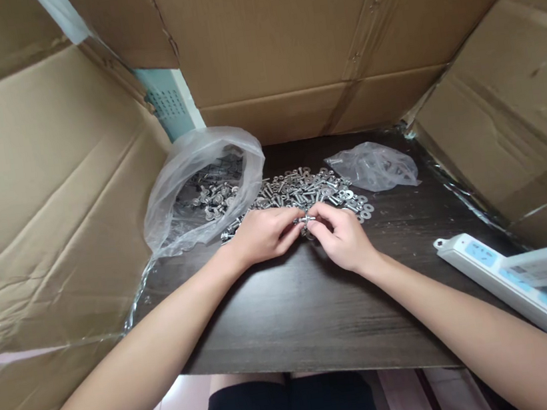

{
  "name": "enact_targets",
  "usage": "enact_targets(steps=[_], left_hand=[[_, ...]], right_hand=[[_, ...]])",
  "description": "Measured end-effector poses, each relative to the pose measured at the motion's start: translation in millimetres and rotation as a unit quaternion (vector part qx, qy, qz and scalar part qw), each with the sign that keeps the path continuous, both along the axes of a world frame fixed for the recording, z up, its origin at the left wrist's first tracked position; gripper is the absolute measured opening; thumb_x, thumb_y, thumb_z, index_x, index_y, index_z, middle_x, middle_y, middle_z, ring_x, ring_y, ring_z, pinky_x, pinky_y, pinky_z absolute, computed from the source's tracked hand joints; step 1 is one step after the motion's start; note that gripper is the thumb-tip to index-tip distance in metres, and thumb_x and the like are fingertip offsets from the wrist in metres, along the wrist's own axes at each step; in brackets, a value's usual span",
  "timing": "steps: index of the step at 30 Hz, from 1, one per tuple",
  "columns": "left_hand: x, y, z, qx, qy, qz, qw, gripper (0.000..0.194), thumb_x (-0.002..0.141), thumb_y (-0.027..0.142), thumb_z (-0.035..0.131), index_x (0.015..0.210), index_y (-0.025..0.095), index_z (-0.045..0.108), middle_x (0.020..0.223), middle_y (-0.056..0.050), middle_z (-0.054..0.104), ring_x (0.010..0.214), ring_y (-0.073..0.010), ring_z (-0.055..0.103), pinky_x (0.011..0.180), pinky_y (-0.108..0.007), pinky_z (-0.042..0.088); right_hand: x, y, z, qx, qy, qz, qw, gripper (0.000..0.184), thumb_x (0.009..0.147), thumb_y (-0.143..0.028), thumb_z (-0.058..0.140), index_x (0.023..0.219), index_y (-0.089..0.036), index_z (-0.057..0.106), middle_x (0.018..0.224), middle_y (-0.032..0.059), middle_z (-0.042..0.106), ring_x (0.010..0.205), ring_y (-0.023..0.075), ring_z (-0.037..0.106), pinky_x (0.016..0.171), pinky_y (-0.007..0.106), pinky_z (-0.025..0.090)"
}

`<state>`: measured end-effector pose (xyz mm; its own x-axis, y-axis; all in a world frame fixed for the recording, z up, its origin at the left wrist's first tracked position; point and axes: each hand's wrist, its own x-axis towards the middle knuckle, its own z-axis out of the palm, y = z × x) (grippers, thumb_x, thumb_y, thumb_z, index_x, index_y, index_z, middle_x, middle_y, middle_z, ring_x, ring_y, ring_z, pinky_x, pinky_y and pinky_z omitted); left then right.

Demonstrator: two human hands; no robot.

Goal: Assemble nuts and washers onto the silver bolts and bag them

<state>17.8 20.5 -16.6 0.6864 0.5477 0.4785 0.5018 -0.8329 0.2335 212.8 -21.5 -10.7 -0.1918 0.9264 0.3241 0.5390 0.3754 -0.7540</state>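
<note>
From my remote post, I find the small bolt [308,218] pinched by both left hand [267,235] and right hand [342,235], long axis crosswise between them, at the hardware pile's [296,188] near edge.

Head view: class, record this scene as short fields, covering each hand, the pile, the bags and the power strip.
Left hand: fingertips at a small metal fastener
Right hand: fingertips at the same fastener
Pile: loose bolts and washers, mostly beyond the hands
Large bag: clear, open, left of the pile, metal parts inside
Small bag: clear, crumpled, right of the pile
Power strip: white, at right, adapter plugged in
Table: dark
</note>
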Motion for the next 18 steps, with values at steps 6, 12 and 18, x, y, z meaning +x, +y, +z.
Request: enact_targets(steps=[6,12,18], left_hand=[[-0.3,0.1,0.0,-0.006,-0.001,-0.003,1.000,0.024,0.100,0.031,0.048,0.106,0.018,0.067,0.081,-0.004,0.073,0.071,-0.0172,0.069,0.060,-0.026,0.046],[-0.2,0.2,-0.4,0.009,-0.006,0.001,1.000,0.024,0.101,0.032,0.048,0.103,0.019,0.068,0.081,-0.004,0.075,0.071,-0.0173,0.070,0.059,-0.026,0.044],[0.0,0.6,1.2,0.005,-0.006,-0.005,1.000,0.023,0.100,0.030,0.048,0.104,0.019,0.067,0.084,-0.004,0.076,0.072,-0.0169,0.071,0.059,-0.026,0.044]], right_hand=[[0.0,-0.1,-0.2,-0.001,-0.003,-0.004,1.000,0.017,0.088,-0.029,0.052,0.073,-0.022,0.052,0.055,-0.0044,0.048,0.051,0.0131,0.043,0.053,0.027,0.033],[-0.5,-0.5,-0.2,0.002,-0.011,-0.005,1.000,0.021,0.090,-0.030,0.051,0.071,-0.021,0.052,0.056,-0.0037,0.048,0.051,0.0132,0.044,0.054,0.028,0.033],[-0.3,-0.7,1.4,0.016,-0.004,-0.019,1.000,0.013,0.089,-0.028,0.053,0.078,-0.021,0.055,0.059,-0.0032,0.053,0.052,0.0138,0.047,0.055,0.027,0.036]])
